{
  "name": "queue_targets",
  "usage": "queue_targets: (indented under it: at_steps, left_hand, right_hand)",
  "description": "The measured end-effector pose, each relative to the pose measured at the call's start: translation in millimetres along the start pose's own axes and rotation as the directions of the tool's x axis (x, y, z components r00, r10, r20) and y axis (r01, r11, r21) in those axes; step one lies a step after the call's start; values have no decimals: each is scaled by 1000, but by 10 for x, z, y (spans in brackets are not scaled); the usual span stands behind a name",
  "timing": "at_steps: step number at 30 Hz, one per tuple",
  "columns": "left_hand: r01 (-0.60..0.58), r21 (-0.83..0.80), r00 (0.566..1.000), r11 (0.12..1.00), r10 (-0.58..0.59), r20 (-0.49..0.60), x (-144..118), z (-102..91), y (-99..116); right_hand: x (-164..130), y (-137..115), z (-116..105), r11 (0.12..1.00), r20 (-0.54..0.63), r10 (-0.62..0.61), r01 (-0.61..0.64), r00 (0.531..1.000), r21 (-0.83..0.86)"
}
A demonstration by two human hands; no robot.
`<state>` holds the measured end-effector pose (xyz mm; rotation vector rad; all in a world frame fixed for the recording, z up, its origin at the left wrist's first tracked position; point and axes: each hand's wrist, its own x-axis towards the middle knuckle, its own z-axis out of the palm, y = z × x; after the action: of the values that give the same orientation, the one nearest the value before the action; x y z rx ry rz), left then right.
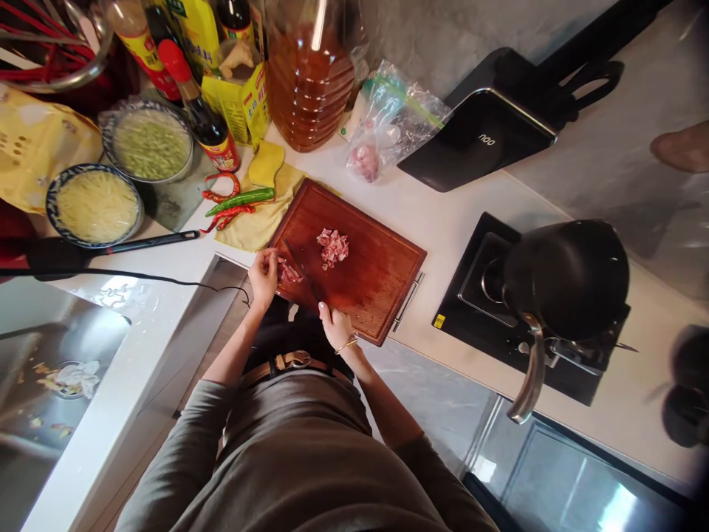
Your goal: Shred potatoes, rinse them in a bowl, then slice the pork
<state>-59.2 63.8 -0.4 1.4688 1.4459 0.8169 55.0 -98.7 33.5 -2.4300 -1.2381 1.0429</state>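
A reddish-brown wooden cutting board (pixel 377 273) lies at the counter's front edge. My right hand (pixel 336 325) is closed around the handle of a kitchen knife (pixel 302 267), whose dark blade points away to the left over the board. At the board's left edge, my left hand (pixel 264 277) has its fingers bent and pressed together against a strip of raw meat (pixel 289 272); the fingertips are partly hidden. The blade is close beside that strip, on its right. Beyond the knife, chopped meat (pixel 333 247) sits in a small heap on the board.
A wok (pixel 570 277) rests on the black stove (pixel 476 295) at right, its handle jutting forward. Behind the board stand a knife block (pixel 476 140), an oil jug (pixel 310 81) and sauce bottles (pixel 210 122). Chillies (pixel 241 199), bowls (pixel 98 205) and the sink (pixel 33 384) are leftward.
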Motion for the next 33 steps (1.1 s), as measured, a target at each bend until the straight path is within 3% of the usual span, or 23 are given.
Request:
queue_targets:
  at_steps: [4,8,13,18,21,23,25,27,30,33]
  left_hand:
    - [-33,134,999,990,37,-25,27,-45,5]
    - [-181,250,983,951,175,45,-42,-130,-6]
    - [-415,359,906,836,416,79,-13,-89,385]
    - [-555,439,824,707,398,402,222,230,832]
    - [-626,433,752,649,357,554,345,540,856]
    - [-633,438,743,638,342,576,401,713,819]
    - [-620,423,754,661,353,554,441,794,799]
    - [-592,388,783,707,389,486,468,749,811]
    - [-499,344,863,795,422,277,472,481,811]
    - [-347,340,933,874,359,32,368,141,645]
  right_hand:
    - [41,-20,1,999,14,2,-3,1000,37]
    - [91,-66,-99,989,-39,42,-48,998,-143]
    - [159,-56,-342,907,-130,136,-177,982,-381]
    - [183,48,-547,878,-172,117,-182,978,-443]
    - [153,73,-577,877,-179,105,-176,978,-448]
    - [125,77,-567,880,-178,103,-173,979,-443]
    - [96,84,-544,886,-172,107,-172,979,-430]
    - [71,98,-512,895,-161,118,-175,980,-411]
    - [46,118,-441,922,-135,135,-175,982,-345]
    - [27,101,-335,979,-75,96,-108,993,-174]
